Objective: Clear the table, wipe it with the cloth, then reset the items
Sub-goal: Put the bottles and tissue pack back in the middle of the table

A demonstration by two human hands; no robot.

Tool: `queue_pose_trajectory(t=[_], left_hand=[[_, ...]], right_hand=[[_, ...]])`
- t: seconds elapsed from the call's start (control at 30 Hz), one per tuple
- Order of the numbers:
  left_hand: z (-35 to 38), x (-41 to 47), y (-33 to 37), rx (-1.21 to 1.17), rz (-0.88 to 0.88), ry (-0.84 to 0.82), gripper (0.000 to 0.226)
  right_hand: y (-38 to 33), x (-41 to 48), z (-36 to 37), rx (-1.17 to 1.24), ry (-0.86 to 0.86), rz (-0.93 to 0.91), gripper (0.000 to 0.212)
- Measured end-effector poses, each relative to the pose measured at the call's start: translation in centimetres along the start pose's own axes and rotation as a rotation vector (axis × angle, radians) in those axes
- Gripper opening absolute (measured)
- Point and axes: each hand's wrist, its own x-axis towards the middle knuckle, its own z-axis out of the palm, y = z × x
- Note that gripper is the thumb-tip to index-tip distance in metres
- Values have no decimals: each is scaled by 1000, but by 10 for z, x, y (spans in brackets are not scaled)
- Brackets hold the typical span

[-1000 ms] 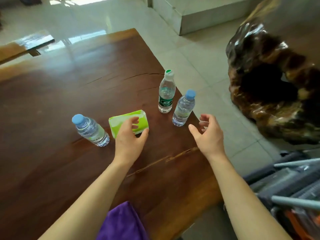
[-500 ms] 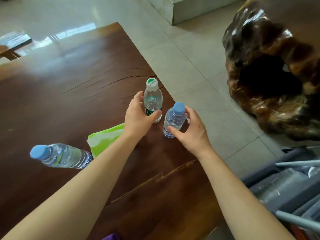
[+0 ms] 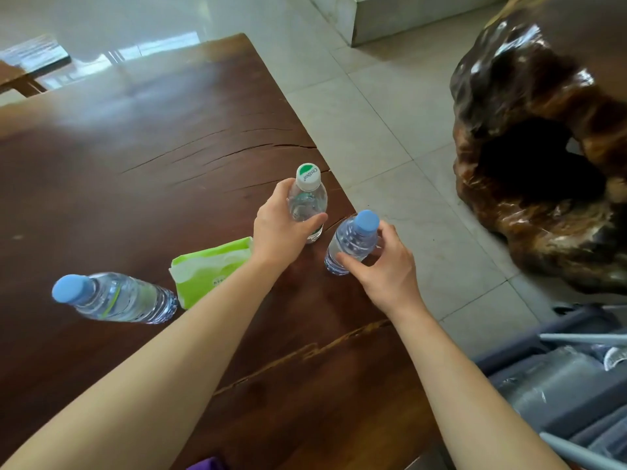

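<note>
Dark wooden table, our left hand wrapped around the green-capped bottle, our right hand clasped on the blue-capped bottle (both upright), green tissue pack beside.

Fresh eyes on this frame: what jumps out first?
Both hands grip bottles near the right edge of the dark wooden table: left hand on the green-capped clear bottle, right hand on a blue-capped one. Then the glossy gnarled root sculpture on the floor at right.
</note>
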Motion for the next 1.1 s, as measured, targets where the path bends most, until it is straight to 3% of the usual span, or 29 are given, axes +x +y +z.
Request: queue_pose_trajectory(t=[0.33, 0.6, 1.1], left_hand=[[-29, -91, -21, -115, 5, 51, 68], [-76, -192, -32, -183, -1, 148, 63], [-249, -330, -121, 15, -212, 546, 72]], right_hand=[[-11, -55, -4, 34, 42, -20, 68], [-44, -135, 1, 48, -19, -100, 74], [-146, -243, 88, 218, -230, -241, 67]])
